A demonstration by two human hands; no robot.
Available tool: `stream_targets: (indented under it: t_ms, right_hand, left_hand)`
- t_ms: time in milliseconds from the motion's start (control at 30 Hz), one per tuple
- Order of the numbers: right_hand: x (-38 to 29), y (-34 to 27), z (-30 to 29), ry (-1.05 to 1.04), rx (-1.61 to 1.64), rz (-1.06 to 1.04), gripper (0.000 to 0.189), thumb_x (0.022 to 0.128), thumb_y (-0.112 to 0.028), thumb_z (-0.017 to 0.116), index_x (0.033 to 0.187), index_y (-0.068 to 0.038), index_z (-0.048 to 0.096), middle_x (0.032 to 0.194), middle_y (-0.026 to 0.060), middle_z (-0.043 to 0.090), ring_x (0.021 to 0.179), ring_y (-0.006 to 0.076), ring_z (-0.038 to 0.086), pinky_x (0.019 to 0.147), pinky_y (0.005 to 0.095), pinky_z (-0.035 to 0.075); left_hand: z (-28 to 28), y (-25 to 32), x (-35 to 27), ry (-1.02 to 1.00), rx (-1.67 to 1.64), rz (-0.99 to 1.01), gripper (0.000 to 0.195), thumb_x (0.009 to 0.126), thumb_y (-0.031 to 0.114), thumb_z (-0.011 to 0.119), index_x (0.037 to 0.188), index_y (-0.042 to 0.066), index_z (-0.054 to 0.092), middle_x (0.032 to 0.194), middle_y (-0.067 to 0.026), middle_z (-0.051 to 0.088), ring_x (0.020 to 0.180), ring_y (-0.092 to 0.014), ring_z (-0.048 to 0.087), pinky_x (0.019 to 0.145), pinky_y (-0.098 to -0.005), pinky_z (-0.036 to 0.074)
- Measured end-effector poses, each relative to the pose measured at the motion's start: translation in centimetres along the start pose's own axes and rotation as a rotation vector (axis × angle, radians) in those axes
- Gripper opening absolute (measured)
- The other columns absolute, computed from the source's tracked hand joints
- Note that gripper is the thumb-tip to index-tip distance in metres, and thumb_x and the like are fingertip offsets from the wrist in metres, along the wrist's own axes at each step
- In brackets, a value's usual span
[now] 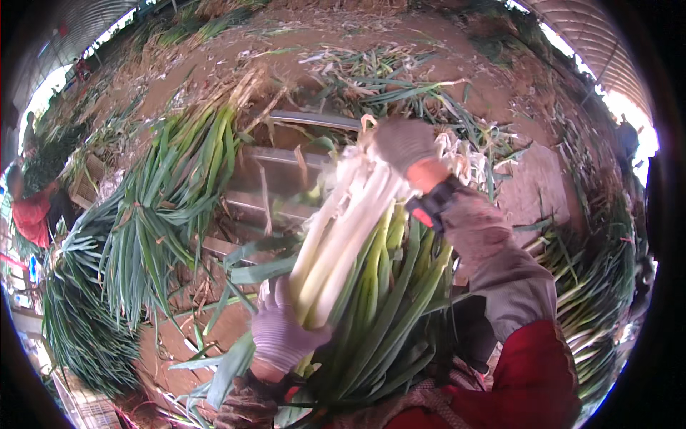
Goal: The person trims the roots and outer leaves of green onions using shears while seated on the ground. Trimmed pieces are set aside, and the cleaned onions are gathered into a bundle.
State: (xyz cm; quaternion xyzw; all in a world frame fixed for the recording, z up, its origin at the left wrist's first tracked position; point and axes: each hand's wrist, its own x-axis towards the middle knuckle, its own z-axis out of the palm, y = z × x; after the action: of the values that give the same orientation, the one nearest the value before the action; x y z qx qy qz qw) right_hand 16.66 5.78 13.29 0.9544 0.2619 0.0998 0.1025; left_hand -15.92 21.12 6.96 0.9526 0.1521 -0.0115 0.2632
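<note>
Several green onions [343, 230] with thick white stalks slant in front of me, root ends away from me. My left hand [284, 327], in a pale knitted glove, grips them low on the stalks, where white turns green. At their root end is my right hand [404, 145], in a grey-brown glove and blurred; its fingers are partly hidden, and whether they close on the stalks is unclear. Long green leaves [375, 332] spread beneath and beside the stalks, over my lap. Peeled whitish skins [463, 161] hang just right of my right hand.
A low metal-slatted rack [289, 155] lies ahead on the dirt floor. Tied green onion bundles [144, 230] sprawl at left, and a large heap [595, 279] lies at right. Leaf scraps [375, 75] litter the ground beyond. A person in red [32, 217] is at far left.
</note>
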Motion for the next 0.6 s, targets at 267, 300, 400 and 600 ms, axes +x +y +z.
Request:
stream_targets:
  t_ms: [267,300,400,600]
  right_hand:
    - [-6.2,4.3,2.3,-0.148,0.295,-0.073,0.107,0.078,-0.053,0.075,0.156,-0.009,0.016,0.143,0.0237,0.050,0.130,0.0337,0.052,0.109,0.0471,0.039]
    - [-6.4,2.8,2.9,-0.087,0.317,-0.037,0.107,0.078,-0.052,0.075,0.156,-0.007,0.016,0.142,0.0235,0.050,0.130,0.0331,0.052,0.108,0.0465,0.040]
    - [-5.3,-0.5,4.6,-0.145,0.674,0.052,0.104,0.080,-0.047,0.073,0.155,-0.001,0.019,0.127,0.0192,0.061,0.114,0.0326,0.062,0.093,0.0435,0.048]
    - [0.4,-0.4,10.8,-0.210,0.336,0.035,0.045,0.084,-0.039,0.069,0.118,-0.009,0.064,0.104,0.0113,0.071,0.089,0.0232,0.071,0.073,0.0379,0.056]
  left_hand:
    - [-2.0,-2.3,1.7,-0.208,-0.370,-0.122,0.095,0.063,0.024,0.088,0.139,-0.002,0.037,0.117,-0.0221,0.064,0.103,-0.031,0.067,0.092,-0.0395,0.055]
    - [-2.1,-2.1,1.4,-0.220,-0.308,-0.154,0.095,0.063,0.023,0.087,0.139,-0.002,0.037,0.117,-0.0222,0.064,0.104,-0.031,0.067,0.092,-0.0396,0.055]
    - [-2.3,-1.2,0.2,-0.207,-0.173,-0.201,0.093,0.063,0.022,0.083,0.139,-0.001,0.036,0.112,-0.0236,0.065,0.100,-0.036,0.068,0.087,-0.0432,0.056]
    - [-2.4,-1.7,-2.6,-0.161,-0.310,-0.176,0.091,0.062,0.025,0.081,0.138,0.004,0.036,0.111,-0.0252,0.065,0.095,-0.039,0.069,0.079,-0.0457,0.058]
